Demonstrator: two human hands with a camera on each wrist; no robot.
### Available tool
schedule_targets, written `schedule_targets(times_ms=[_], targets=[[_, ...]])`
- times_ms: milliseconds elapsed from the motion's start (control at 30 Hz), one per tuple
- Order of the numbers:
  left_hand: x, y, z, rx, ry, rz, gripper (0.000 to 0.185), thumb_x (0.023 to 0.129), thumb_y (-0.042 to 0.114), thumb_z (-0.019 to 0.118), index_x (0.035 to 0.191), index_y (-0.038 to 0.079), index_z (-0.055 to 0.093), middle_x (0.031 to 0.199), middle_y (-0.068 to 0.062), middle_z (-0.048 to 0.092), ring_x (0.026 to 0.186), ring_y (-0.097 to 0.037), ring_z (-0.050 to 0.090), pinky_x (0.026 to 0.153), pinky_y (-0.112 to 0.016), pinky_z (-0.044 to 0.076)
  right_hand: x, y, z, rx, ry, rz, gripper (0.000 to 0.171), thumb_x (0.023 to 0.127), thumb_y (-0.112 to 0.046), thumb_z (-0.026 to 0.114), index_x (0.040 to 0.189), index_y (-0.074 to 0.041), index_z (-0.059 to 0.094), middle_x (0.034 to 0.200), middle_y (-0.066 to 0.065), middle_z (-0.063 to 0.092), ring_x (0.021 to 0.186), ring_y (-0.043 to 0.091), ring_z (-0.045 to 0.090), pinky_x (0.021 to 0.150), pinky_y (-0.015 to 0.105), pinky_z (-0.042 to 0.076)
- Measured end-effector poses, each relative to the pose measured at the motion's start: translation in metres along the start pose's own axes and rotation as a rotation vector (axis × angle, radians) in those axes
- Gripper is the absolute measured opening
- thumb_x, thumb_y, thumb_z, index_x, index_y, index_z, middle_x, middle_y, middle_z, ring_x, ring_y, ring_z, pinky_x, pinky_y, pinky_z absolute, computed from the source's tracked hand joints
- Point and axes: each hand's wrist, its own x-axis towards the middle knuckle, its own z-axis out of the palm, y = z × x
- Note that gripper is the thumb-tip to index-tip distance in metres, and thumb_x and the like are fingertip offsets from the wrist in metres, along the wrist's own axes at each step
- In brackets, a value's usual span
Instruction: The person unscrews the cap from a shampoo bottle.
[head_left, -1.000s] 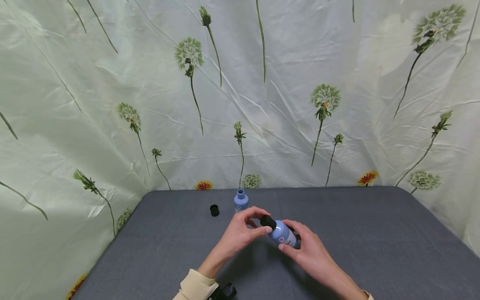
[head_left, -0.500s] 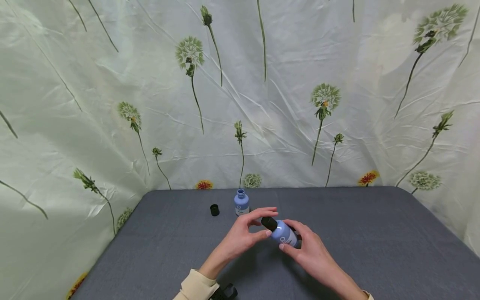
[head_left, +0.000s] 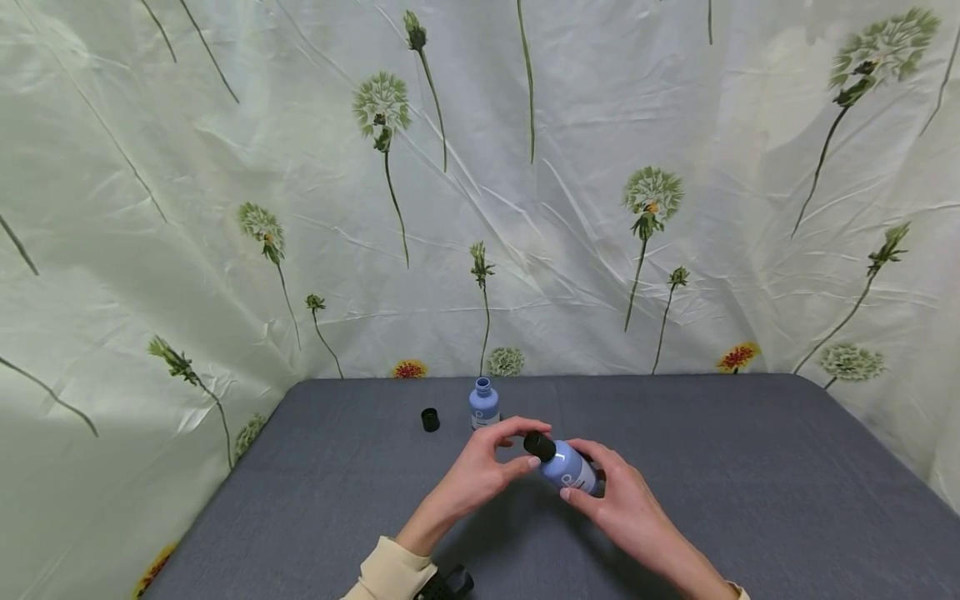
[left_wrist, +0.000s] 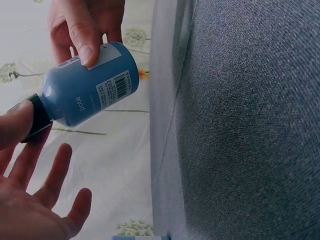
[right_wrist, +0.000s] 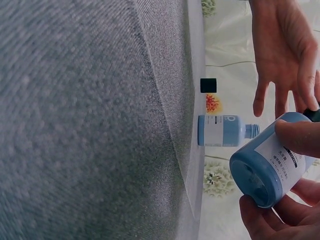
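Tilted above the table, a small blue bottle (head_left: 567, 468) with a white label is held in my right hand (head_left: 628, 507), thumb on one side and fingers on the other. Its black cap (head_left: 539, 446) sits on the neck and points up and left. My left hand (head_left: 480, 468) pinches that cap between thumb and forefinger. The left wrist view shows the thumb across the cap (left_wrist: 41, 119), while the other fingers stretch away from it. Seen from the right wrist, the bottle's base (right_wrist: 255, 182) faces the camera.
A second blue bottle (head_left: 484, 406) stands upright and uncapped behind my left hand. To its left a loose black cap (head_left: 430, 420) rests on the grey cloth-covered table (head_left: 360, 467). Behind the table's far edge hangs a pale curtain (head_left: 555, 250) with dandelion prints.
My left fingers spread and lifted off the cap half a second ago, and now close on it again. My right hand and the bottle have stayed nearly in place.
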Motion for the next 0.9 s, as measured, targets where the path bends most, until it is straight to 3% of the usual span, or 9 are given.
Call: schedule_targets(times_ms=[167, 567, 767, 900], targets=[[-0.0003, 0.0007, 0.0009, 0.006, 0.06, -0.05, 0.028, 0.089, 0.026, 0.076, 0.115, 0.025, 0.068, 0.11, 0.011, 0.065, 0.105, -0.011, 0.056, 0.096, -0.055, 0.037, -0.0005, -0.0012, 0.0005, 0.002, -0.007, 0.005, 0.056, 0.079, -0.02, 0.084, 0.13, -0.012, 0.06, 0.123, 0.008, 0.059, 0.104, 0.023, 0.056, 0.087, 0.051, 0.047], [0.0016, -0.003, 0.0034, 0.009, 0.104, -0.066, 0.029, 0.084, 0.028, 0.08, 0.11, 0.023, 0.067, 0.101, 0.01, 0.065, 0.098, -0.012, 0.059, 0.09, -0.055, 0.041, -0.0007, -0.0008, -0.0001, -0.004, -0.001, -0.011, 0.054, 0.08, -0.017, 0.083, 0.129, -0.013, 0.061, 0.121, 0.007, 0.06, 0.102, 0.022, 0.056, 0.085, 0.049, 0.047], [0.001, -0.0009, -0.0006, 0.004, 0.008, 0.001, 0.046, 0.088, 0.022, 0.076, 0.13, 0.027, 0.06, 0.125, 0.012, 0.06, 0.114, -0.013, 0.054, 0.092, -0.053, 0.041, 0.0006, -0.0001, -0.0009, -0.006, -0.008, 0.002, 0.055, 0.08, -0.019, 0.083, 0.13, -0.012, 0.06, 0.122, 0.008, 0.06, 0.103, 0.023, 0.056, 0.085, 0.05, 0.048], [0.0011, -0.0016, -0.0029, -0.04, -0.073, 0.049, 0.04, 0.094, 0.016, 0.068, 0.131, 0.029, 0.061, 0.138, 0.016, 0.053, 0.127, -0.013, 0.047, 0.095, -0.056, 0.039, 0.0007, 0.0004, -0.0011, -0.004, -0.006, 0.005, 0.055, 0.081, -0.019, 0.082, 0.13, -0.012, 0.06, 0.122, 0.008, 0.06, 0.103, 0.023, 0.057, 0.085, 0.05, 0.048]])
